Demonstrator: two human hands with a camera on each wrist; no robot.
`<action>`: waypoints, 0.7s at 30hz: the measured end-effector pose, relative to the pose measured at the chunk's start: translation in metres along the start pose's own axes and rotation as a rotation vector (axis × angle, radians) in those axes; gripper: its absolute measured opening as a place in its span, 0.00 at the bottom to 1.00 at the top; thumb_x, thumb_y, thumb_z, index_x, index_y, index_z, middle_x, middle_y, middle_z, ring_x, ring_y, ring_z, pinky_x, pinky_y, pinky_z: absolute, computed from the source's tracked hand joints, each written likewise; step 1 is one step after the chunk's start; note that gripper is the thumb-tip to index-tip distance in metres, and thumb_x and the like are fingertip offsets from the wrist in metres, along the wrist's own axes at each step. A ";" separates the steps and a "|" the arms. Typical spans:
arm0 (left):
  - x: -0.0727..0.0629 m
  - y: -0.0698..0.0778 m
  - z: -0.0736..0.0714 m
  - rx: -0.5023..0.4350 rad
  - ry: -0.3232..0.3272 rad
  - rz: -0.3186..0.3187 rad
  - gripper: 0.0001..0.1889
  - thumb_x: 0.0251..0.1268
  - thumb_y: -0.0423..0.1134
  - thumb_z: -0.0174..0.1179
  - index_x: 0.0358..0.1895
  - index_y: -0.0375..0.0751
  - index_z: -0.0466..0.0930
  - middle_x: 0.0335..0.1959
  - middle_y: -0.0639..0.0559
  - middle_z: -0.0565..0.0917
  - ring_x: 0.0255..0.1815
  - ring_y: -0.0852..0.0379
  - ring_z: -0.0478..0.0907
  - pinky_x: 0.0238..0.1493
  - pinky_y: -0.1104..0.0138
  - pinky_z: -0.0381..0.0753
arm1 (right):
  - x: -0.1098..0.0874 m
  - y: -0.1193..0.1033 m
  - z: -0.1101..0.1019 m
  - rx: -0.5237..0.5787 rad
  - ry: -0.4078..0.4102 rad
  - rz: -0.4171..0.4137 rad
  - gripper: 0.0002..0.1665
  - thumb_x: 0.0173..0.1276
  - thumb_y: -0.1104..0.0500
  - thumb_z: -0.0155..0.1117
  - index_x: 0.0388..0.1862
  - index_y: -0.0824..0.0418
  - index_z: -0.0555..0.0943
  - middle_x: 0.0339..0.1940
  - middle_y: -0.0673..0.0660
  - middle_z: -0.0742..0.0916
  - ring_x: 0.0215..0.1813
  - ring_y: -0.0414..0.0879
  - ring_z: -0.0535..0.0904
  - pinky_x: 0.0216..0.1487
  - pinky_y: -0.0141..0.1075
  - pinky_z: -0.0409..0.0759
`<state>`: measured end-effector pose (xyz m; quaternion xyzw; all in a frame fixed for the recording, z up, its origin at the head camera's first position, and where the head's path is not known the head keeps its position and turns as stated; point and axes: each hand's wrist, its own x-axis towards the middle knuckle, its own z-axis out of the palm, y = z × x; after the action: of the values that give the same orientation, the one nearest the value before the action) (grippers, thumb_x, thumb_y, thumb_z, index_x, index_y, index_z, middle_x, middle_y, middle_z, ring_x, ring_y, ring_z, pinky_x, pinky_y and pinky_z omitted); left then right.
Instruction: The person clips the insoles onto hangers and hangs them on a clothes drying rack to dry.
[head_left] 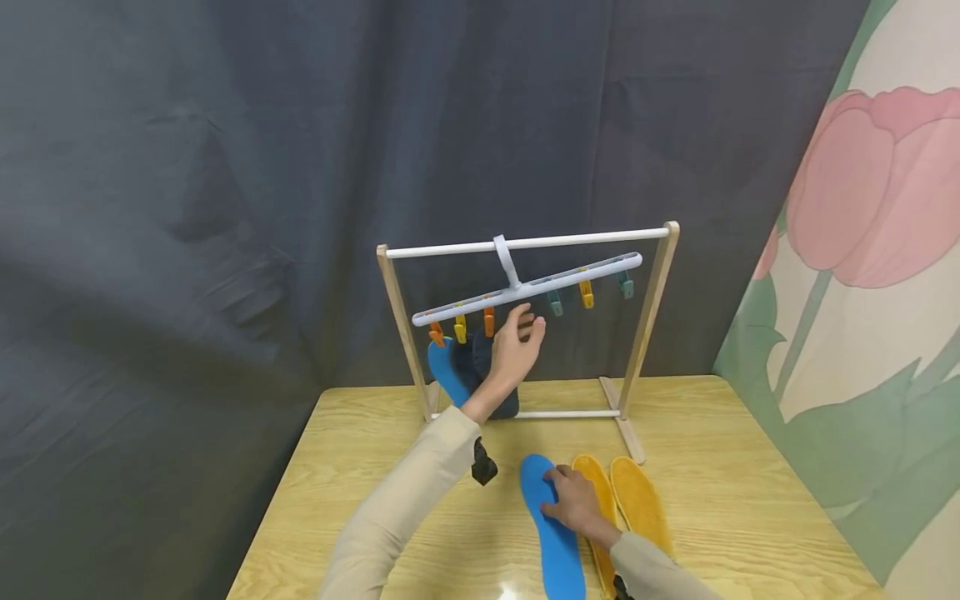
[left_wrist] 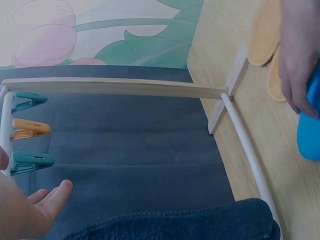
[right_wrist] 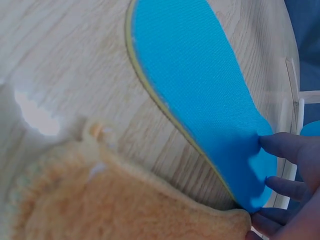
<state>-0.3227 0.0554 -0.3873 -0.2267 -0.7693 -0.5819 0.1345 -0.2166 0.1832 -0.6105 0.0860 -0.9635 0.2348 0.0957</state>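
Resting on the blue insole (head_left: 559,552) at the lower middle of the head frame, the right hand (head_left: 576,500) has its fingers spread and slightly bent, tips on the upper surface; whether any reaches beneath the edge cannot be told. The bottom border cuts off the insole's near end. Just to its right lie two yellow insoles (head_left: 639,500), one partly covered by that hand, the other by the right sleeve (head_left: 651,567). In the right wrist view the yellow fleece runs off the lower left.

At the centre of the head frame, the left hand (head_left: 514,354) is raised below the white hanger (head_left: 517,292), fingers loosely curved and apparently free of any object; contact with the bar is hard to make out, and the left border of its wrist view crops the hand. Clips (head_left: 587,294) line the hanger, which hangs from the wooden rack (head_left: 648,321). Behind the left hand and forearm, dark insoles (head_left: 507,406) hang partly hidden beside a hanging blue one (head_left: 446,368); their number is unclear.
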 end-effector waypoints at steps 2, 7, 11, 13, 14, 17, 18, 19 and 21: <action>0.003 -0.001 0.003 -0.024 -0.008 -0.016 0.27 0.78 0.47 0.51 0.72 0.37 0.65 0.65 0.39 0.75 0.61 0.46 0.77 0.56 0.59 0.79 | 0.000 -0.001 0.001 -0.015 -0.009 0.007 0.25 0.48 0.59 0.81 0.45 0.64 0.83 0.50 0.69 0.81 0.48 0.66 0.78 0.47 0.60 0.76; 0.008 0.001 0.010 -0.057 -0.031 -0.018 0.28 0.77 0.47 0.52 0.71 0.32 0.64 0.68 0.36 0.71 0.66 0.42 0.72 0.62 0.59 0.75 | 0.001 -0.006 0.002 -0.051 -0.027 0.027 0.26 0.47 0.58 0.82 0.45 0.63 0.83 0.48 0.66 0.82 0.46 0.63 0.78 0.45 0.58 0.76; 0.010 0.004 0.013 -0.068 -0.040 0.020 0.26 0.79 0.45 0.50 0.69 0.29 0.65 0.67 0.34 0.71 0.65 0.42 0.73 0.62 0.57 0.74 | 0.000 -0.011 0.001 -0.053 -0.008 0.028 0.27 0.45 0.58 0.83 0.45 0.63 0.83 0.46 0.64 0.82 0.45 0.62 0.78 0.46 0.58 0.74; 0.011 0.005 0.014 -0.067 -0.049 0.038 0.24 0.80 0.44 0.48 0.68 0.30 0.66 0.65 0.34 0.74 0.64 0.43 0.74 0.62 0.56 0.74 | 0.000 -0.013 -0.001 -0.054 -0.003 0.024 0.28 0.44 0.59 0.84 0.45 0.62 0.83 0.45 0.64 0.82 0.45 0.61 0.78 0.48 0.57 0.73; 0.011 0.006 0.015 -0.068 -0.052 0.048 0.24 0.80 0.43 0.48 0.68 0.29 0.66 0.64 0.34 0.75 0.63 0.43 0.75 0.62 0.56 0.74 | 0.000 -0.014 -0.002 -0.051 -0.003 0.024 0.28 0.43 0.59 0.84 0.45 0.62 0.83 0.45 0.63 0.82 0.45 0.61 0.78 0.49 0.57 0.72; 0.010 0.008 0.016 -0.075 -0.062 0.065 0.23 0.81 0.41 0.46 0.68 0.29 0.65 0.60 0.36 0.78 0.61 0.44 0.77 0.60 0.59 0.76 | 0.001 -0.016 -0.003 -0.041 -0.009 0.028 0.29 0.42 0.60 0.84 0.46 0.63 0.83 0.44 0.63 0.82 0.46 0.62 0.78 0.51 0.58 0.70; 0.010 0.008 0.017 -0.080 -0.062 0.064 0.22 0.81 0.41 0.46 0.68 0.29 0.65 0.59 0.36 0.79 0.60 0.45 0.78 0.59 0.61 0.76 | 0.001 -0.016 -0.003 -0.036 -0.013 0.031 0.30 0.42 0.61 0.84 0.47 0.63 0.83 0.45 0.64 0.82 0.46 0.62 0.78 0.51 0.58 0.70; 0.010 0.008 0.017 -0.087 -0.061 0.061 0.22 0.81 0.40 0.46 0.68 0.29 0.65 0.57 0.37 0.79 0.59 0.45 0.78 0.58 0.62 0.77 | 0.001 -0.016 -0.003 -0.032 -0.016 0.034 0.30 0.42 0.61 0.84 0.47 0.63 0.83 0.45 0.64 0.81 0.46 0.62 0.78 0.52 0.59 0.70; 0.009 0.009 0.018 -0.108 -0.048 0.059 0.22 0.81 0.40 0.45 0.68 0.27 0.66 0.54 0.36 0.80 0.55 0.43 0.80 0.54 0.62 0.80 | 0.002 -0.016 -0.003 -0.030 -0.020 0.039 0.31 0.41 0.62 0.84 0.47 0.62 0.83 0.44 0.64 0.81 0.45 0.62 0.78 0.52 0.58 0.70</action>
<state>-0.3248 0.0762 -0.3806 -0.2703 -0.7329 -0.6125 0.1207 -0.2149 0.1704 -0.6007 0.0680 -0.9693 0.2212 0.0829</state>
